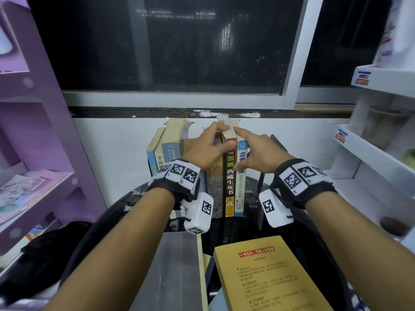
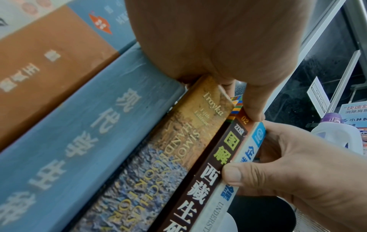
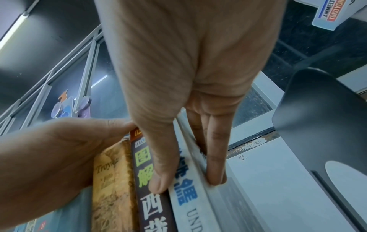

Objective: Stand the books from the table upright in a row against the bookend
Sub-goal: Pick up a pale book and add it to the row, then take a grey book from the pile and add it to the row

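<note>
I am pinching the white-spined book near its top with my right hand, thumb on the spine and fingers on its outer cover, while my left hand is gripping the tops of the brown-spined book and its neighbour. Several books are already standing in the row, with the black bookend apart to the right. At least the yellow book and the grey book are lying flat, waiting.

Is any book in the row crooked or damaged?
Yes. At the left end of the row, the yellowed books lean to the right instead of standing upright, and the tallest one has a torn, ragged top edge. The books under the hands stand straight.
</note>
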`<state>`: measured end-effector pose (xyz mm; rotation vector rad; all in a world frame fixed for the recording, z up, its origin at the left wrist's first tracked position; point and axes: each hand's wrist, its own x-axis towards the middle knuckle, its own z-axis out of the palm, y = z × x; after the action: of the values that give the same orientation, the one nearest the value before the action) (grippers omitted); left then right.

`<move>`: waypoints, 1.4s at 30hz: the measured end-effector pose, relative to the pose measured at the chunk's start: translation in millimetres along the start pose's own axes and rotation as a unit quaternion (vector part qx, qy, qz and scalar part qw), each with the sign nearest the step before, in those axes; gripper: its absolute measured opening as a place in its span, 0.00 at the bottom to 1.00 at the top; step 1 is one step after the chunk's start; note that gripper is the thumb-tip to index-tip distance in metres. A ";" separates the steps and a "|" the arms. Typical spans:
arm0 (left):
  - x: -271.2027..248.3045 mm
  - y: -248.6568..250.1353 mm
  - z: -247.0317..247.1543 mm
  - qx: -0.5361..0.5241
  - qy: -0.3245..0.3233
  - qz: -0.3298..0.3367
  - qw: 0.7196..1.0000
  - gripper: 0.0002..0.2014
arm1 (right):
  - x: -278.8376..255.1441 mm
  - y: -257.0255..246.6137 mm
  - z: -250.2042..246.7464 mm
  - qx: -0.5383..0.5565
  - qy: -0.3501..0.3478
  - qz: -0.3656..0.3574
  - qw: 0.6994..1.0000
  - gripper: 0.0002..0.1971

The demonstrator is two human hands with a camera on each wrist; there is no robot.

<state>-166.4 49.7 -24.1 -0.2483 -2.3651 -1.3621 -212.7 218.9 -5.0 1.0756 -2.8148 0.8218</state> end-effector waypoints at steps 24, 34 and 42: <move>-14.4 20.6 -2.1 0.037 -0.026 -0.033 0.998 0.24 | -8.0 6.1 3.3 0.042 0.033 -0.007 0.999 0.48; -47.6 23.0 -11.0 0.127 -0.012 -0.003 0.992 0.26 | -29.2 -1.1 6.6 0.072 0.048 0.039 0.995 0.48; -78.4 28.3 -17.3 0.178 0.007 0.010 0.984 0.24 | -55.6 -17.3 14.5 0.102 0.069 0.056 0.991 0.50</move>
<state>-81.4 52.7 -27.2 -0.1576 -2.5307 -0.9028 -157.1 235.3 -20.4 0.8462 -2.7426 1.1679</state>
